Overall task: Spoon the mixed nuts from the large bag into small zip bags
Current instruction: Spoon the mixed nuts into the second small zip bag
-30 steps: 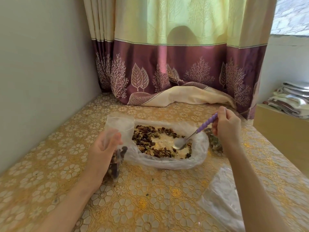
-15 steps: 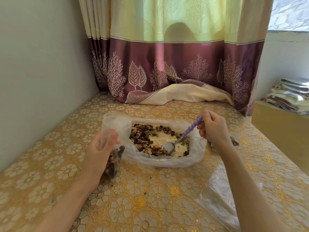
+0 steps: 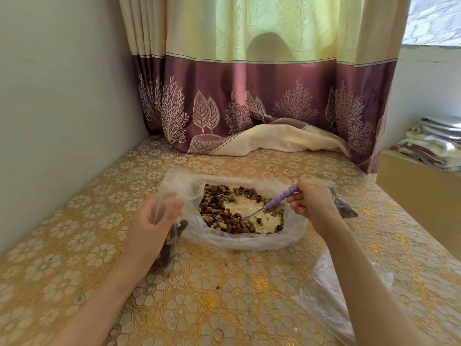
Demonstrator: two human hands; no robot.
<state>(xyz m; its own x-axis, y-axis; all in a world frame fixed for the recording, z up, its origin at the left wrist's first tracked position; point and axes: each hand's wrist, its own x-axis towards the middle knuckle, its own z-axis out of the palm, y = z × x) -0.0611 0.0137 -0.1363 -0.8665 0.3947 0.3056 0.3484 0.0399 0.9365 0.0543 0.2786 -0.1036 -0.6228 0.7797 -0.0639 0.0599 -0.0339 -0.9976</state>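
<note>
the mixed nuts [image 3: 224, 216] lie spread in the large bag [image 3: 249, 239], which sits open and flat on the gold flowered tablecloth [image 3: 224, 308], its mouth rolled wide so you can reach in from above. your right hand [image 3: 311, 203] pinches the purple beaded handle of the spoon [image 3: 280, 198], bowl down among the nuts at the near right of the heap, digging for a load, i'd say. your left hand [image 3: 154, 218] grips the small zip bag [image 3: 174, 236] by its upper part, holding it upright just beside the big bag's left edge, partly filled at the bottom, close so the carry is short. more clear plastic [image 3: 331, 295], likely spare bags, lies near your right forearm. something dark shows behind the right hand, unclear. no brand, label or writing is readable anywhere.
</note>
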